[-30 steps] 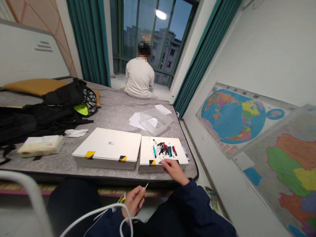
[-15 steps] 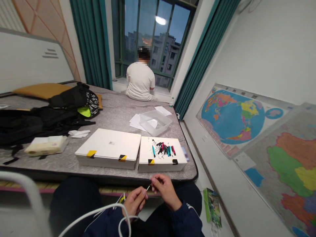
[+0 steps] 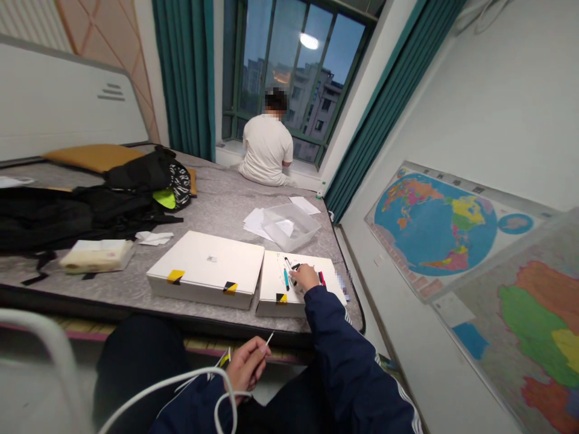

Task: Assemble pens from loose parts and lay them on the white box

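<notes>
1. Head view: my left hand point(image 3: 244, 364) sits short of the bed's front edge point(image 3: 217, 325), open air around it.
2. My right hand point(image 3: 306, 276) reaches past the near edge of the smaller white box point(image 3: 270, 282); the larger white box point(image 3: 205, 265) stands just left of it.
3. My left hand pinches a thin white stick point(image 3: 270, 339), tip jutting upward.
4. Pens point(image 3: 286, 279) lie around my right hand's fingers; whether these grip one, I cannot tell.

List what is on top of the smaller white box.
The smaller white box bears a teal piece, a red piece and black pieces. The right hand covers part of its top; what lies beneath the hand cannot be seen.
</notes>
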### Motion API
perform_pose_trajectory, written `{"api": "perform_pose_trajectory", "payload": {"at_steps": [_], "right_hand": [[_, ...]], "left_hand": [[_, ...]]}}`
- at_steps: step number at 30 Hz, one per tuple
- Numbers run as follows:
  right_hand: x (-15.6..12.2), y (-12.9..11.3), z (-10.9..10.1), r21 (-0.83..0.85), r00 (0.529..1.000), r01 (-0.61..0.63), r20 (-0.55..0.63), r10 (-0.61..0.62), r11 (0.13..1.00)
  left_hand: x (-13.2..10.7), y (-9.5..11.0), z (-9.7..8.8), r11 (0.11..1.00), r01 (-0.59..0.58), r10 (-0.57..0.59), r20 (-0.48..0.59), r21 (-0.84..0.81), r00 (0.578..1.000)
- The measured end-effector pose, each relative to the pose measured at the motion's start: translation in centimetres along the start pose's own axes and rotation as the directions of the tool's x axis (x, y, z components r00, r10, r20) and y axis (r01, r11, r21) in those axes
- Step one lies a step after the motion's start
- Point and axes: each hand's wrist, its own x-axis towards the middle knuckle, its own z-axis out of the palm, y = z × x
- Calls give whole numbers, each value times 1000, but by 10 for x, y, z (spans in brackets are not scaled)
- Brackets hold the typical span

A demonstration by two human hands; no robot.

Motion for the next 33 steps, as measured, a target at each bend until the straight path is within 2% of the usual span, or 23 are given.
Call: {"api": "perform_pose_trajectory", "payload": {"at_steps": [2,4,5,7,8,10,11,14,18,21,24,26,28,30,31,33], "right_hand": [[-13,3,5,72,995,21,-103,-13,997],[-40,7,15,218,980,122,-182,-82,968],[-58,8,21,315,974,181,-187,-126,932],[-100,8,35,543,977,211,-122,-173,813],[-122,6,42,649,980,173,-37,-196,741],[-160,0,52,790,949,84,121,-290,607],[-175,-4,54,829,927,57,164,-339,556],[-197,-10,53,885,917,35,157,-368,464],[-194,-10,38,926,919,-14,160,-360,377],[-192,-8,26,939,880,-10,172,-443,344],[-193,-8,20,937,818,44,165,-551,346],[-185,-6,20,935,806,84,140,-575,346],[-165,-2,19,933,849,104,98,-520,346],[-131,4,15,926,927,97,50,-373,365],[-110,8,11,910,955,107,19,-297,400],[-66,15,4,815,986,103,-7,-168,571]], "left_hand": [[1,2,-3,999,2,-2,-8,-38,1000],[2,3,-4,998,0,-2,-39,-67,999],[2,3,-5,997,-3,-2,-61,-79,998],[4,4,-4,995,-14,4,-95,-99,995],[4,4,-4,994,-19,8,-101,-107,995],[5,5,-2,994,-18,8,-91,-108,996],[4,5,-1,995,-12,5,-78,-100,997],[2,5,1,998,3,-5,-26,-65,1000],[-2,3,2,999,18,-17,25,-43,1000],[-3,2,4,999,20,-20,9,-43,1000],[-5,2,7,999,40,-41,-13,-34,999],[-5,2,7,997,69,-69,-4,-40,998],[-6,0,5,993,98,-98,4,-63,995],[-6,-2,2,989,119,-120,-11,-92,993],[-5,-3,1,987,124,-127,-25,-106,992],[-4,-3,-2,983,125,-132,-44,-138,990]]}}
